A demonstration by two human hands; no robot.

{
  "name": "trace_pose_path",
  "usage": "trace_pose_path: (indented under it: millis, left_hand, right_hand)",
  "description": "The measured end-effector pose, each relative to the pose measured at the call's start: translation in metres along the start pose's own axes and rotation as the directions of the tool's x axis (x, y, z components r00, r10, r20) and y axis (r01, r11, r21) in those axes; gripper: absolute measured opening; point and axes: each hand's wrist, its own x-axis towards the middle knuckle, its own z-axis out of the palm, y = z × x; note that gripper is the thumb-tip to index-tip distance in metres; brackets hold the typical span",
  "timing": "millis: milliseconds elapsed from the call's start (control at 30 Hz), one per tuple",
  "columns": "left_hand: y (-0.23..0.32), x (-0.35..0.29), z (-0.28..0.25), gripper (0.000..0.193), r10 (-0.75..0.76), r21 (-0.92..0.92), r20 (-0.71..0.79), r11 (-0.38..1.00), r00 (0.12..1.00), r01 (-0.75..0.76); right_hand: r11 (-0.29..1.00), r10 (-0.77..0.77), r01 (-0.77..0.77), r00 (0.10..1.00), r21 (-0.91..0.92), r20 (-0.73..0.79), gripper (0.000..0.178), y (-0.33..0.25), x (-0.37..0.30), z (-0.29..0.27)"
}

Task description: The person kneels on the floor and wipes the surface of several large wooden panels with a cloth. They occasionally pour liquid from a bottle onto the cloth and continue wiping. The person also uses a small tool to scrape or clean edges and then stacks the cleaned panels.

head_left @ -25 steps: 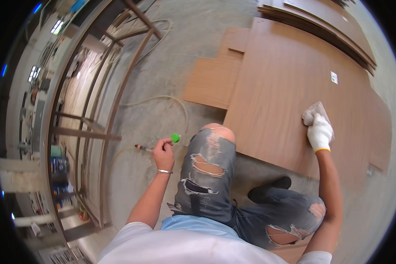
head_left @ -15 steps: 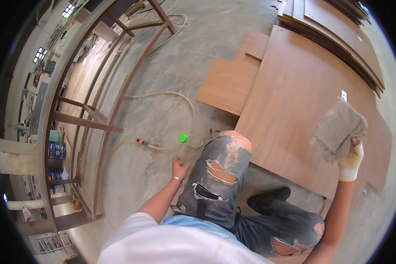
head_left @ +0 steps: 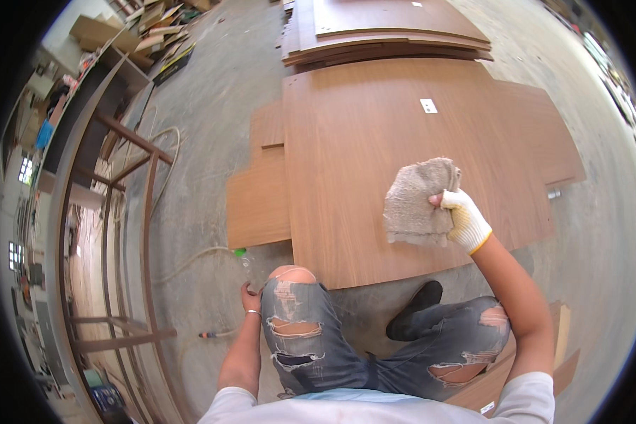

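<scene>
My right hand, in a white knitted glove with bare fingertips, grips a folded grey-beige rag. The rag hangs above a large brown wood-grain panel lying low in front of me. A small white label shows on the panel beyond the rag. My left hand is bare, with a band at the wrist, and hangs beside my left knee. Its fingers are slightly bent and apart, with nothing visible in them. Just beyond them is a clear bottle with a green cap.
Smaller brown boards stick out from under the panel at left. A stack of panels lies behind it. A brown frame stands at left. A pale hose with an orange connector runs over the concrete floor.
The view has turned to the right. The rag in my right hand has come nearer and left over the panel, uncovering the label. My left hand is closer to the green-capped bottle.
</scene>
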Motion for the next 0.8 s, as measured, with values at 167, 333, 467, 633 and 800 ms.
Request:
trace_pose_path:
  millis: [167,333,467,633,800]
  left_hand:
    - [0.001,0.059,-0.024,0.059,0.086,0.093,-0.020,0.992,0.996,-0.084]
    - [0.063,0.031,0.042,0.056,0.014,0.004,0.206,1.000,0.979,-0.015]
    - [0.101,0.033,0.044,0.053,0.007,-0.039,0.235,0.999,0.972,0.002]
    - [0.104,0.031,0.039,0.050,0.004,-0.106,0.092,0.994,0.996,0.006]
    - [0.094,-0.001,0.005,0.047,-0.174,-0.182,-0.112,0.972,0.978,0.152]
  right_hand:
    - [0.999,-0.038,0.036,0.997,0.032,0.061,0.051,0.003,0.005,0.015]
    - [0.995,-0.077,0.079,0.996,-0.062,0.035,0.052,0.004,0.002,-0.005]
    - [0.992,-0.113,0.115,0.993,-0.061,0.028,0.048,0.004,-0.002,-0.001]
    - [0.992,-0.103,0.102,0.995,-0.076,-0.002,0.048,0.008,-0.001,-0.017]
    - [0.998,-0.056,0.055,0.998,-0.026,-0.026,0.051,0.009,0.005,-0.013]
